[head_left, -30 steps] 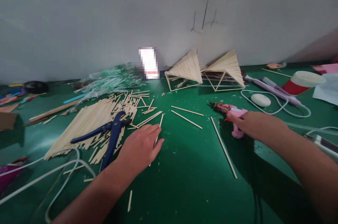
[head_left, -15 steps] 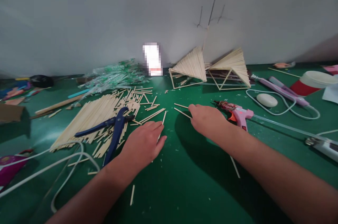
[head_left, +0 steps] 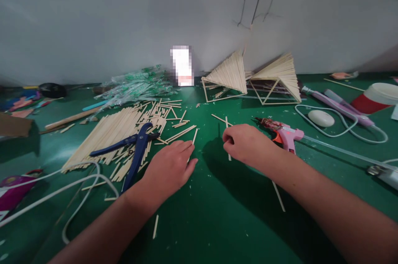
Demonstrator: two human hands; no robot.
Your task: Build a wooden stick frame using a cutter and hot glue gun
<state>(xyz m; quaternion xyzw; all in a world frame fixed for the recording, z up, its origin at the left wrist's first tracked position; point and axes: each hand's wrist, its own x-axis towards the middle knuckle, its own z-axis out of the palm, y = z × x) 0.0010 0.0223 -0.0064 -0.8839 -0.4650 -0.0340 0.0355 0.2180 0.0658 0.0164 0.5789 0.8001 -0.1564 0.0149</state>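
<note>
My left hand [head_left: 170,168] rests palm-down on the green table, its fingers closed over a thin wooden stick [head_left: 195,136] whose tip pokes out past the fingertips. The thumb is held a little apart. My right hand [head_left: 245,144] is curled and pinches another wooden stick [head_left: 226,122], which shows above and below the fingers. Just beyond it, a loose stick [head_left: 218,119] lies on the table. Left of my left hand, a blue-handled cutter [head_left: 138,152] lies on a pile of wooden sticks [head_left: 105,135].
A pink glue gun [head_left: 284,131] lies by my right forearm. Two stick-built frames [head_left: 228,75] stand near the wall. Plastic wrappers [head_left: 133,85] are heaped at the back left. White cables [head_left: 90,181] loop at left; a red-and-white cup [head_left: 374,98] stands at right.
My right hand has turned and curled, now pinching one stick roughly upright in view; the other stays behind on the table. My left hand has hardly moved. The view has shifted slightly.
</note>
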